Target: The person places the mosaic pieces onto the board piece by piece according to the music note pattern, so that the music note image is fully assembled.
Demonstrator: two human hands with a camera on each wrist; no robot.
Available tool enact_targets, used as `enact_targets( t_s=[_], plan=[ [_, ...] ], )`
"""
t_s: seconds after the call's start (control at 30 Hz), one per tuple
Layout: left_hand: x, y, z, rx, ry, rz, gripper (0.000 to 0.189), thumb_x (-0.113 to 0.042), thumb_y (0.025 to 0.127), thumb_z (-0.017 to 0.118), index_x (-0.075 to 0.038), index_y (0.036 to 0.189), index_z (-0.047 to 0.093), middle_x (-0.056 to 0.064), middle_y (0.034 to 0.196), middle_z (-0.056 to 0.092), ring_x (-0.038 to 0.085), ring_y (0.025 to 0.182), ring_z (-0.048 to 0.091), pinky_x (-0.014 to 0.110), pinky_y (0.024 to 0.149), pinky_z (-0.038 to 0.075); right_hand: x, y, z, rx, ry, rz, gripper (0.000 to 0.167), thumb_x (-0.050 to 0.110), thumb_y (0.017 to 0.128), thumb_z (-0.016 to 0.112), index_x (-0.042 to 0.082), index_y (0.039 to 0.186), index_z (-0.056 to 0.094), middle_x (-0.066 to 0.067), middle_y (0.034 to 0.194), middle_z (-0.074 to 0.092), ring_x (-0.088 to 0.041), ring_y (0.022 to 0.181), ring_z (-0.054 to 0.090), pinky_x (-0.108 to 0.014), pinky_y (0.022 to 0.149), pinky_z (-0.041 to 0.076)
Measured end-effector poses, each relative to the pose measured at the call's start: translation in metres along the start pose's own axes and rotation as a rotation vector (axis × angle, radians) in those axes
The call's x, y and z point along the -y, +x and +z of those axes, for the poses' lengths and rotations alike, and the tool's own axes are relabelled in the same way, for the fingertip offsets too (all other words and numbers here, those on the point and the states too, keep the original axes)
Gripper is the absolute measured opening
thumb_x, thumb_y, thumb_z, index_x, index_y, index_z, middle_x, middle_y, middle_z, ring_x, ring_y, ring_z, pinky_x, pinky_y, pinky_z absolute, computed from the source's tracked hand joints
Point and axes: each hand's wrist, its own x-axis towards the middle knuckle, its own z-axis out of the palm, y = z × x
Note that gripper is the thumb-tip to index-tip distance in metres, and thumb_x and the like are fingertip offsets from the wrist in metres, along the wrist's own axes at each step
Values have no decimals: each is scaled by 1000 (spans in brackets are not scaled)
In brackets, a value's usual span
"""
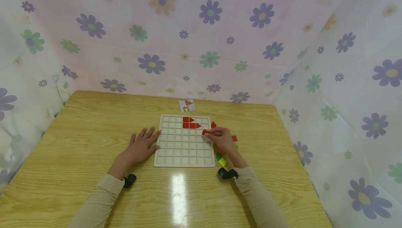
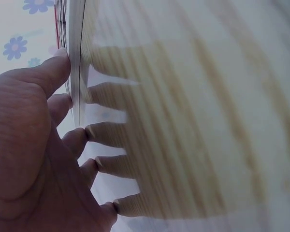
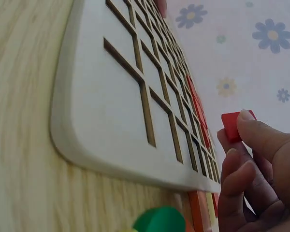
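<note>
A pale wooden grid board (image 1: 169, 150) lies on the table, with several red tiles (image 1: 186, 125) set in its top rows, some of them pointed. My right hand (image 1: 222, 140) pinches a red square tile (image 3: 232, 126) between thumb and finger, above the board's right side. Flat on the table at the board's left edge rests my left hand (image 1: 140, 148), fingers spread. In the left wrist view its thumb (image 2: 58, 67) is right at the board's side (image 2: 76, 53).
Loose tiles lie along the board's right side: a yellow one (image 1: 222, 161), a green one (image 1: 218, 156), red ones (image 1: 234, 138) and an orange one, partly hidden under the right hand. A small pattern card (image 1: 187, 105) lies behind the board. Flowered cloth (image 1: 176, 46) surrounds the table.
</note>
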Motion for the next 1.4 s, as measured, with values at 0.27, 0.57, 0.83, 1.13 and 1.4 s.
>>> enact_targets(
  t_s=[0.27, 0.57, 0.83, 1.13, 1.4],
  plan=[
    [-2, 1, -1, 11, 23, -9, 62, -32, 106, 56, -8, 159, 35, 25, 166, 21, 53, 151, 12, 79, 113, 4, -2, 1, 15, 30, -39, -70, 15, 16, 88, 82, 3, 95, 78, -7, 94, 76, -14, 83, 69, -24, 75, 56],
    [-1, 1, 0, 18, 28, -17, 62, -31, 106, 55, -8, 160, 33, 24, 167, 19, 52, 152, 11, 78, 113, 3, -3, 6, 30, 55, -126, -162, 11, 16, 87, 83, 7, 93, 79, -7, 86, 78, -14, 77, 73, -27, 72, 57],
    [2, 3, 1, 19, 36, -9, 63, -33, 107, 54, -8, 160, 33, 25, 166, 19, 53, 152, 12, 79, 113, 4, 4, 9, 40, 26, -115, -186, 11, 11, 89, 81, 3, 94, 76, -13, 89, 78, -20, 81, 75, -33, 77, 60],
    [1, 3, 0, 21, 47, -15, 62, -32, 107, 54, -9, 160, 33, 24, 167, 19, 52, 152, 12, 78, 113, 4, 16, 12, 51, 20, -97, -192, 10, 10, 88, 81, 0, 91, 77, -14, 88, 75, -21, 78, 72, -30, 76, 59],
    [0, 2, 0, 15, 49, -4, 62, -32, 106, 55, -8, 159, 34, 25, 166, 21, 53, 151, 13, 79, 113, 6, 14, 22, 58, 24, -145, -200, 11, 10, 89, 80, 0, 90, 76, -12, 87, 73, -13, 70, 60, -22, 67, 51]
  ],
)
